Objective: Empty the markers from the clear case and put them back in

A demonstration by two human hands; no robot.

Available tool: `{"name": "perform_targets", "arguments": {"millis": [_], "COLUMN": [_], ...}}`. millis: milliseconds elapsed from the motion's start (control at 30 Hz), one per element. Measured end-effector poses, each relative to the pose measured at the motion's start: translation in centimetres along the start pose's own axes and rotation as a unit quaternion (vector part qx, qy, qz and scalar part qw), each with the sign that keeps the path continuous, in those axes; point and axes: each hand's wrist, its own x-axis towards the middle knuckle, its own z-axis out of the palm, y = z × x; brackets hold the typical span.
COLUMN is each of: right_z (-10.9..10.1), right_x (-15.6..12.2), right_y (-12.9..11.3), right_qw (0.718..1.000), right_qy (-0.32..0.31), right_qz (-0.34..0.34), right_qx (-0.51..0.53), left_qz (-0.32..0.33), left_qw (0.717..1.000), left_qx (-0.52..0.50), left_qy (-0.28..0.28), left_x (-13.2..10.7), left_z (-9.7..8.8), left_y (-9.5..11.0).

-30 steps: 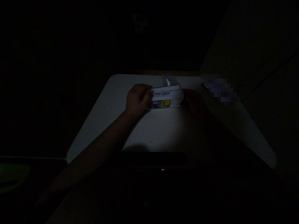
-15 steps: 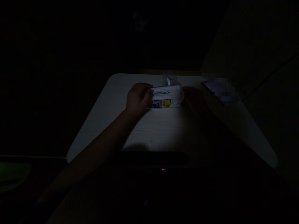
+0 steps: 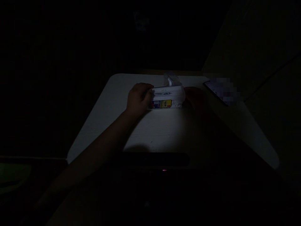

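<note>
A white plastic box (image 3: 175,95) lies on its side on a pale tabletop, its long face turned towards me. That face carries a yellow and dark blue label and a picture of a pen. Behind its right part a clear plastic flap (image 3: 172,78) sticks up. My left hand (image 3: 138,98) is closed around the box's left end, thumb on the near face and fingers over the top. At the right end, my right hand (image 3: 195,95) is bent against the box; it lies in deep shadow, and most of its fingers are hard to make out.
The white table (image 3: 103,103) has rounded corners and a dark slot-like strip (image 3: 152,159) along its near edge. A phone-like flat device (image 3: 217,91), partly blurred out, lies at the back right. A thin cable (image 3: 265,83) runs beyond it. Surroundings are almost black.
Almost nothing differs. Both hands and the box keep their places, and the scene looks slightly dimmer on the right.
</note>
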Motion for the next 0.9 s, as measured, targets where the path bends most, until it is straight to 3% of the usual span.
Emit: {"name": "perform_targets", "arguments": {"millis": [133,367,600,900], "right_z": [-0.3,-1.2,-1.9,-2.2], "right_x": [0.6,0.4,0.2,0.8], "right_y": [0.5,0.6,0.7,2.1], "right_qw": [0.995,0.999,0.999,0.997], "right_qy": [0.04,-0.015,-0.042,0.06], "right_qz": [0.0,0.036,-0.001,-0.034], "right_qx": [-0.086,-0.031,-0.02,-0.036], "left_qz": [-0.007,-0.022,-0.027,-0.047], "left_qw": [1.0,1.0,1.0,0.999], "left_qx": [-0.007,-0.013,0.004,0.018], "left_qy": [-0.006,-0.005,0.008,0.018], "left_x": [0.0,-0.1,0.0,0.0], "left_z": [-0.1,-0.1,0.0,0.0], "left_y": [0.1,0.1,0.2,-0.3]}}
